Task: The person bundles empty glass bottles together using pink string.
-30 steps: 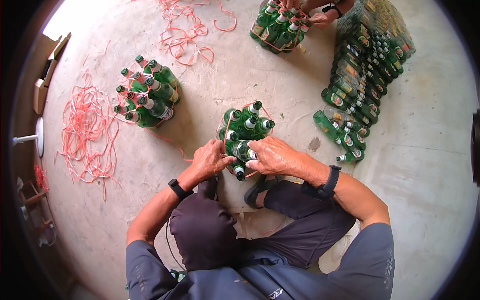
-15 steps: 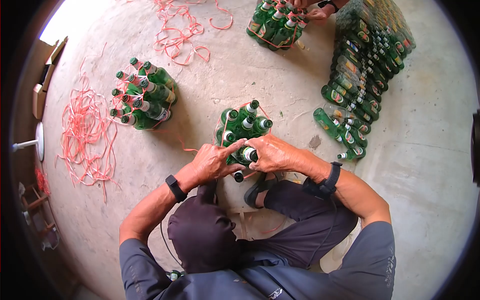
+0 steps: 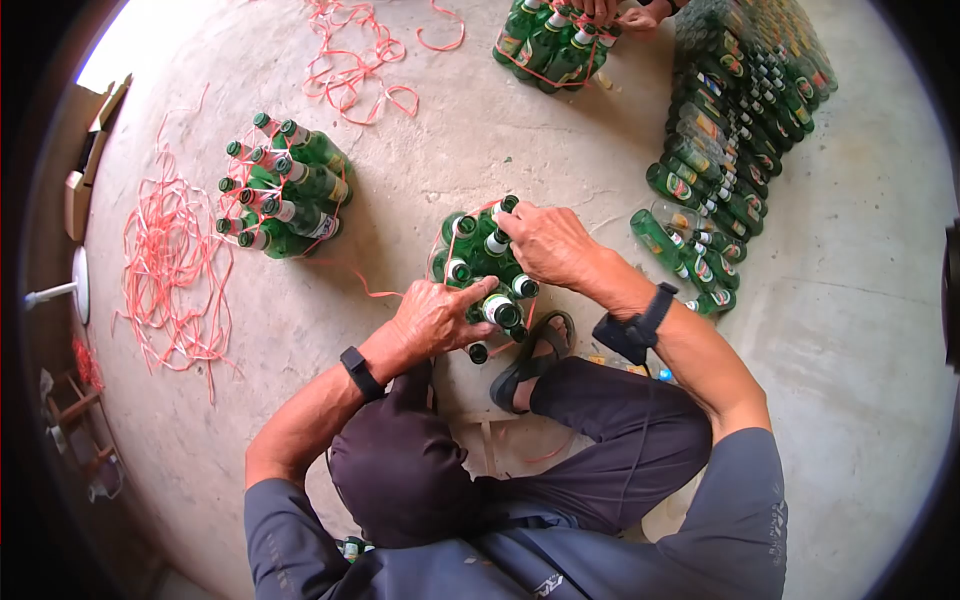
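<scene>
Bottle bundle (image 3: 478, 262) upright on floor (image 3: 560, 150), close in front of the person. Left hand (image 3: 435, 318): fingers curled round near necks. Right hand (image 3: 545, 243): fingers closed over far necks, by red cord (image 3: 452, 238). Judgement: brace near side, draw cord taut, necks packed tight.

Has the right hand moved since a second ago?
Yes. The right hand went from the bundle's near side to its far side, away from the sandal.
</scene>
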Demonstrator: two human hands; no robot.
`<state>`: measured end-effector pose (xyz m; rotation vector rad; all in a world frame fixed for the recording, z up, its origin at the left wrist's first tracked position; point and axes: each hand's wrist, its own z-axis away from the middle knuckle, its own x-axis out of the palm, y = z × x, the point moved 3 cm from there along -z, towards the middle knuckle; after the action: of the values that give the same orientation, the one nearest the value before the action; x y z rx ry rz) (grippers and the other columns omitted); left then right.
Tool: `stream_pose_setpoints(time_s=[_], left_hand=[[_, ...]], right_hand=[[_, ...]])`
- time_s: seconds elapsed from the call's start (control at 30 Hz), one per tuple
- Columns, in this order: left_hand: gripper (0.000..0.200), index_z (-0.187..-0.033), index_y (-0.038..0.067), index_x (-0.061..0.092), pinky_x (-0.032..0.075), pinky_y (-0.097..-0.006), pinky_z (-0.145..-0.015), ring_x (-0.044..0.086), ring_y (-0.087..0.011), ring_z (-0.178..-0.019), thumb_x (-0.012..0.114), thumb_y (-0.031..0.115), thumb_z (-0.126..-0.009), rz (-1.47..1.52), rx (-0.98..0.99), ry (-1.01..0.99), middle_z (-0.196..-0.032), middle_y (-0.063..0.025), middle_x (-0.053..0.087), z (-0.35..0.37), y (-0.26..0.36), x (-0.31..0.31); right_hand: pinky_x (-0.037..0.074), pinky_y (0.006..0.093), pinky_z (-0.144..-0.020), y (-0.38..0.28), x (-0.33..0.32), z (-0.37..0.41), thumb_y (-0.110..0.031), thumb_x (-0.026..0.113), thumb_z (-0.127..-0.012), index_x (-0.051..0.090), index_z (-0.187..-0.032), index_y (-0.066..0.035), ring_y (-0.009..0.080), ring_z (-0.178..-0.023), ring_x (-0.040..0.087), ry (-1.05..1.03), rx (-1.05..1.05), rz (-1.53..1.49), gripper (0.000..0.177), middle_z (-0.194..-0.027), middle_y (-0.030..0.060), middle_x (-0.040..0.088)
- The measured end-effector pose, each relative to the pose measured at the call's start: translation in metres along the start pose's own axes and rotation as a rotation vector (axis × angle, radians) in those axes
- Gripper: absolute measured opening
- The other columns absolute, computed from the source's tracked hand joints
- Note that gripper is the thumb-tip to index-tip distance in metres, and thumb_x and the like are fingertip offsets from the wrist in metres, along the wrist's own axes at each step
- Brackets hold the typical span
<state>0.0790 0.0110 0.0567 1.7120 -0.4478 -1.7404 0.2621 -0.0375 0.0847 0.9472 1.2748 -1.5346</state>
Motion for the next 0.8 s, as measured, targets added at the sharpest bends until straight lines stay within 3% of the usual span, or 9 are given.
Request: stream_pose_setpoints(time_s=[0.1, 0.13, 0.27, 0.37, 0.5, 0.8], left_hand=[[0.059, -0.124, 0.012, 0.057, 0.050, -0.0442, -0.058, 0.063, -0.0342, -0.061, 0.069, 0.041, -0.074, 0.000, 0.001, -0.004, -0.069, -0.0155, 0.065, 0.000, -0.001, -0.001], [0.060, -0.124, 0.011, 0.058, 0.050, -0.0435, -0.056, 0.063, -0.0339, -0.059, 0.071, 0.039, -0.072, 0.000, 0.010, 0.012, -0.068, -0.0158, 0.065, 0.000, -0.001, -0.001], [0.062, -0.125, 0.011, 0.056, 0.050, -0.0434, -0.056, 0.063, -0.0336, -0.059, 0.072, 0.039, -0.072, -0.031, 0.019, 0.009, -0.069, -0.0159, 0.065, -0.001, -0.002, 0.003], [0.062, -0.125, 0.009, 0.056, 0.049, -0.0434, -0.055, 0.063, -0.0335, -0.060, 0.072, 0.038, -0.072, -0.049, 0.014, -0.013, -0.068, -0.0159, 0.065, 0.000, -0.003, 0.003], [0.058, -0.120, 0.007, 0.056, 0.048, -0.0441, -0.054, 0.063, -0.0334, -0.060, 0.071, 0.035, -0.072, -0.094, -0.020, -0.023, -0.068, -0.0158, 0.065, -0.003, -0.009, 0.016], [0.051, -0.113, 0.006, 0.058, 0.048, -0.0442, -0.054, 0.063, -0.0329, -0.060, 0.069, 0.038, -0.075, -0.108, -0.052, -0.005, -0.068, -0.0143, 0.065, -0.016, -0.006, 0.029]], right_hand=[[0.053, 0.0437, -0.063, -0.002, 0.021, -0.012, -0.010, 0.057, -0.077, 0.062, -0.092, 0.002, 0.0369, -0.076, 0.065, -0.111, -0.014, 0.212, 0.019, -0.085, 0.0190, 0.066], [0.054, 0.0421, -0.063, 0.001, 0.030, -0.014, -0.009, 0.057, -0.076, 0.064, -0.084, 0.003, 0.0351, -0.075, 0.066, -0.057, -0.042, 0.235, 0.015, -0.081, 0.0191, 0.066], [0.054, 0.0417, -0.061, 0.009, 0.059, -0.026, -0.009, 0.058, -0.072, 0.066, -0.069, -0.001, 0.0340, -0.071, 0.068, -0.043, -0.143, 0.163, 0.012, -0.074, 0.0198, 0.066], [0.054, 0.0427, -0.062, 0.005, 0.053, -0.028, -0.009, 0.059, -0.069, 0.067, -0.071, -0.001, 0.0349, -0.073, 0.067, -0.146, -0.008, 0.042, 0.012, -0.074, 0.0200, 0.066], [0.053, 0.0450, -0.063, -0.003, 0.060, -0.020, -0.008, 0.059, -0.067, 0.066, -0.071, -0.001, 0.0357, -0.071, 0.067, -0.179, -0.013, 0.053, 0.011, -0.072, 0.0204, 0.066], [0.052, 0.0447, -0.063, 0.008, 0.062, -0.010, -0.023, 0.070, -0.074, 0.063, -0.070, -0.001, 0.0381, -0.067, 0.065, 0.020, 0.027, -0.114, 0.023, -0.067, 0.0211, 0.064]])
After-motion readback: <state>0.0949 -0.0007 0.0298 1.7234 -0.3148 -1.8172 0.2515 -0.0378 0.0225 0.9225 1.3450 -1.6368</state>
